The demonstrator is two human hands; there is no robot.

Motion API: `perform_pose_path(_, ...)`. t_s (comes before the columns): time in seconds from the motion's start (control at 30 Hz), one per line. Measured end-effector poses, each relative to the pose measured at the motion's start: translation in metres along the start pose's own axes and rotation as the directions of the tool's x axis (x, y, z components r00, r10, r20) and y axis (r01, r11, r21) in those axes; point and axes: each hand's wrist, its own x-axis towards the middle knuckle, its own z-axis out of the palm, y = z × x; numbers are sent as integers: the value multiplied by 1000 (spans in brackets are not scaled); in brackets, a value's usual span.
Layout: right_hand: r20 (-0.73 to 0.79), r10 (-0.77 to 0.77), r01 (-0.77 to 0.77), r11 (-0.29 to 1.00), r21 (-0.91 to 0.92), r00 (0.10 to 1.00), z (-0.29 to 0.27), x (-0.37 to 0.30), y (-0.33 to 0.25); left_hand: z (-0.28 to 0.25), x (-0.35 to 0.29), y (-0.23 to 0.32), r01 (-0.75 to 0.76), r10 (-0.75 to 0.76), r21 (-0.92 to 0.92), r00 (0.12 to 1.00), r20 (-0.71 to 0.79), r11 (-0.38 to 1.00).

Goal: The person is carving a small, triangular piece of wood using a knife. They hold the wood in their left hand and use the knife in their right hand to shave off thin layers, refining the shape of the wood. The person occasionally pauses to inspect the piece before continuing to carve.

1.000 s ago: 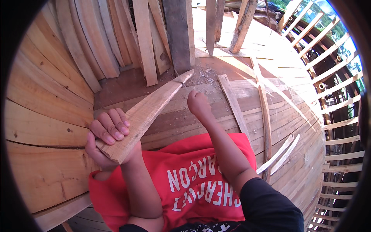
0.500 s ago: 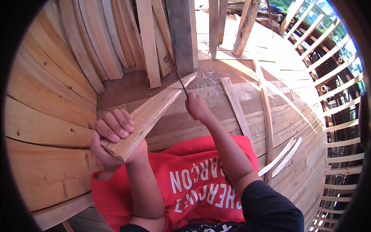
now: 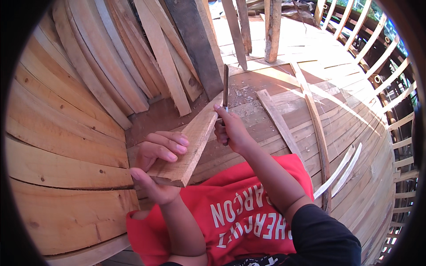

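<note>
1. Tapered wooden plank (image 3: 197, 131), head view: slanting from wide near end, above the lap, to narrow far end, out over the floor.
2. Left hand (image 3: 151, 153): wrapped loosely around the wide end, fingers bent over the upper face, palm below, thumb stretched out to the side, clear of the wood.
3. Right hand (image 3: 235, 133): closed tightly around the handle of a long-bladed knife (image 3: 225, 86), thumb laid forward near the base of the blade, just beside the plank's right edge.
4. Dark, narrow blade: pointing away from the body, close to the plank's narrow end; cannot tell if touching it.
5. Across the lap, under both forearms: red cloth (image 3: 239, 186) with white lettering. Around the right upper arm: black sleeve (image 3: 326, 239).
6. Beyond the knife, scattered over the board floor (image 3: 355, 128): pale wood shavings (image 3: 242, 95).
7. To the right, lying on the boards: short flat board (image 3: 279, 119), long bent batten (image 3: 317, 119), two pale curved strips (image 3: 346, 170) side by side.
8. To the left: wall of broad planks (image 3: 66, 142). Ahead: row of upright timbers (image 3: 102, 57) next to a dark post (image 3: 195, 40).
</note>
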Motion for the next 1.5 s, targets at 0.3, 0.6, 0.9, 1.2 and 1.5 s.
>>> perform_pose_path(0.3, -152, -45, -13, 933, -359, 987, 17, -29, -22, -15, 4, 31, -254, 137, 268, 911, 390, 929)
perform_pose_path(0.6, -2, 12, -11, 860, -511, 1000, 38, -50, -22, 1, -6, 61, -257, 244, 52, 952, 187, 965)
perform_pose_path(0.9, 137, -75, 146, 750, -645, 988, 40, -53, -14, -11, -8, 75, -288, 286, 176, 958, 37, 941)
perform_pose_path(1.2, 246, -186, 308, 568, -763, 951, 34, -53, -2, -22, -7, 54, -233, 233, -10, 972, 9, 972)
perform_pose_path(1.5, 105, -235, 214, 509, -834, 966, 27, -27, 22, -15, -5, 50, -222, 219, 2, 961, -171, 975)
